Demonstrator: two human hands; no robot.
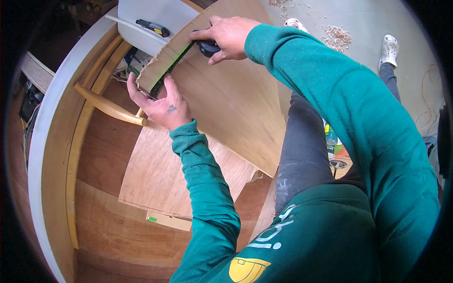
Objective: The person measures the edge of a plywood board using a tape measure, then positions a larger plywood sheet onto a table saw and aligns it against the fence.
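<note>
My right hand (231,40) is closed round the black case of what looks like a tape measure (207,47). Its green and black blade (175,62) runs along the rough-edged end of a large curved plywood panel (231,101). At the panel's far left corner, my left hand (165,106) pinches the other end of the blade, thumb on one side and fingers on the other. The panel leans at a slant across my lap side, and the fingertips of the left hand are partly hidden behind its corner.
A curved wooden frame with a white edge (42,137) bends round the left. A yellow and black utility knife (153,28) lies on a white surface. Below is another plywood sheet (165,174). Wood shavings (336,38) and my white clogs (390,50) are on the grey floor.
</note>
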